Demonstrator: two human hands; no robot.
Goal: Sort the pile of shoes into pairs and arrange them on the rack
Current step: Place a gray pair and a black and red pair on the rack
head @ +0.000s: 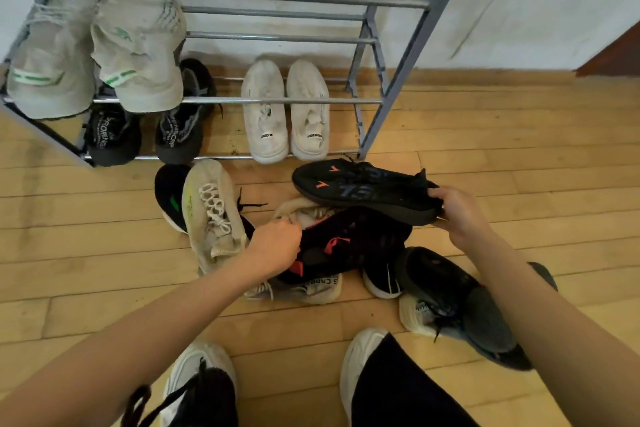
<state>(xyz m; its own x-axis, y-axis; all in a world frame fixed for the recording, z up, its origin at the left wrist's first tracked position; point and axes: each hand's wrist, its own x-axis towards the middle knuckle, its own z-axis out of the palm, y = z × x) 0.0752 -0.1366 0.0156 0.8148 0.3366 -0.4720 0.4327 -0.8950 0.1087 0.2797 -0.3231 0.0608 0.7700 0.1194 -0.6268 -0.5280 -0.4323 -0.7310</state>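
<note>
A metal shoe rack (270,100) stands against the wall. It holds a grey-green pair (97,59) on a middle shelf, and a black pair (149,128) and a white pair (285,111) on the bottom one. In front of it lies a pile of shoes (346,246) on the floor. My right hand (457,215) grips the heel of a black shoe with orange marks (360,187), held above the pile. My left hand (277,243) reaches into the pile and grips a black shoe with red trim (349,243) at its opening.
A beige laced shoe (211,215) lies over a black shoe with a green mark (169,194) left of the pile. Dark shoes (450,291) lie at the right. My own feet in white shoes (197,367) are at the bottom. The floor is wood.
</note>
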